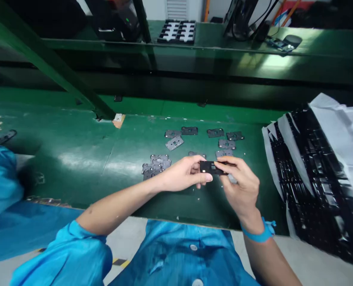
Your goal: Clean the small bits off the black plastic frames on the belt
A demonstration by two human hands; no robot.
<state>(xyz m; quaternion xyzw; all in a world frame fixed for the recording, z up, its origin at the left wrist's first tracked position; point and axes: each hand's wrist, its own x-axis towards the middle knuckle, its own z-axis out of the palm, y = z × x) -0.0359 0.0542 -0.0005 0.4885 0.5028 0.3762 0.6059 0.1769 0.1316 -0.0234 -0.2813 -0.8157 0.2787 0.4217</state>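
Above the front part of the green bench, my left hand (188, 173) grips the left end of a small black plastic part (207, 168), thumb on its near edge. My right hand (242, 180) has its fingers closed on the right end of the same part. Just left of my left hand lies a pile of dark flat parts (156, 165). Beyond my hands, several similar parts lie loose, among them a grey one (174, 142) set at an angle and a dark one (226, 144).
Black trays with white sheets (307, 178) are stacked at the right. A green post (60, 71) slants down to the green bench (83, 159). Another person's blue sleeve (0, 178) is at the left edge. A black-and-white tray (178, 31) rests on the rear shelf.
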